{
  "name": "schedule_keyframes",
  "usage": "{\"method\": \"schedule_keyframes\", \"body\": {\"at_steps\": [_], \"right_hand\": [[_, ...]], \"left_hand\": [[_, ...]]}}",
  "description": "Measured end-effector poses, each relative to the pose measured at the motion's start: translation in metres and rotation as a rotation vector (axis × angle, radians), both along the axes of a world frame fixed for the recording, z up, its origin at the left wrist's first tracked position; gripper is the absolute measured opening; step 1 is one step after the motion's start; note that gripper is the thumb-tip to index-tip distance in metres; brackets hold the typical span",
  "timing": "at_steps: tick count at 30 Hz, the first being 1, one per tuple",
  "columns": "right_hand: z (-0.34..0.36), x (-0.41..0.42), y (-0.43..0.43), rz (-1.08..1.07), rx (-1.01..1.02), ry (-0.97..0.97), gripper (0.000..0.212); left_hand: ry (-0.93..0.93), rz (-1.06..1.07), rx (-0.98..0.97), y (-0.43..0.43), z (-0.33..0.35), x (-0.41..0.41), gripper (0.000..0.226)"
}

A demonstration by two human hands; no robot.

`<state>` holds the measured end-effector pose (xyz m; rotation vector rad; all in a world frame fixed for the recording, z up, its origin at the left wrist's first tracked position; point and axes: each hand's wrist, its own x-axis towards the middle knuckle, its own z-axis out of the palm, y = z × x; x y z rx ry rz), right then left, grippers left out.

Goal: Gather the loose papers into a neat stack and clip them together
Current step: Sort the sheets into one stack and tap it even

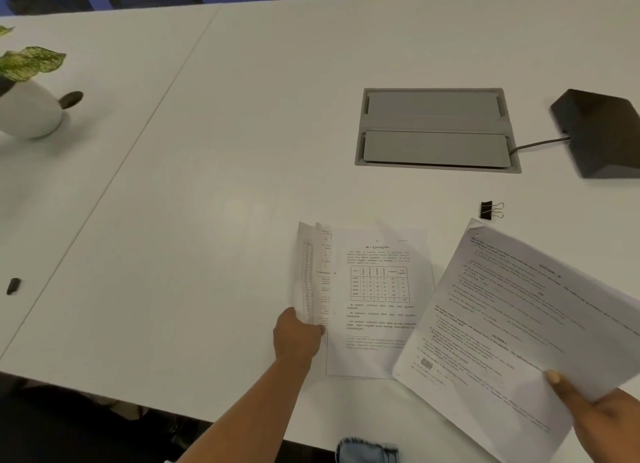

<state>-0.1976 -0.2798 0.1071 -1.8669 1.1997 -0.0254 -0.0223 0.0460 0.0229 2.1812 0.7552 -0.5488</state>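
A few printed sheets (377, 300) lie overlapped on the white table (207, 185), the top one bearing a table of figures. My left hand (298, 338) grips their left edges, which curl upward. My right hand (595, 414) holds another printed sheet (519, 324) by its near right corner, tilted above the table and overlapping the right side of the pile. A black binder clip (490, 210) with silver handles rests on the table just beyond that sheet's far corner, untouched.
A grey recessed cable box (434, 130) sits behind the papers. A black device (602, 133) with a cable stands at the right edge. A white pot with a leafy plant (27, 106) is far left, a small dark object (13, 286) near the left edge.
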Motion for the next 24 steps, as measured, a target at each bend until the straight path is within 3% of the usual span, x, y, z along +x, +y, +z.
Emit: {"method": "schedule_keyframes", "body": {"at_steps": [5, 11, 18, 24], "right_hand": [[-0.021, -0.003, -0.008, -0.041, 0.083, -0.016, 0.022], [-0.059, 0.012, -0.015, 0.023, 0.320, 0.065, 0.044], [-0.073, 0.053, -0.003, 0.094, 0.462, 0.134, 0.037], [-0.071, 0.066, 0.008, 0.226, 0.514, 0.130, 0.033]], "left_hand": [[0.028, -0.010, -0.148, 0.009, -0.002, 0.001, 0.044], [0.078, -0.058, -0.264, 0.024, -0.003, -0.003, 0.042], [0.114, -0.064, -0.481, 0.020, -0.003, -0.006, 0.032], [0.074, -0.116, -0.457, -0.001, -0.002, -0.004, 0.020]]}}
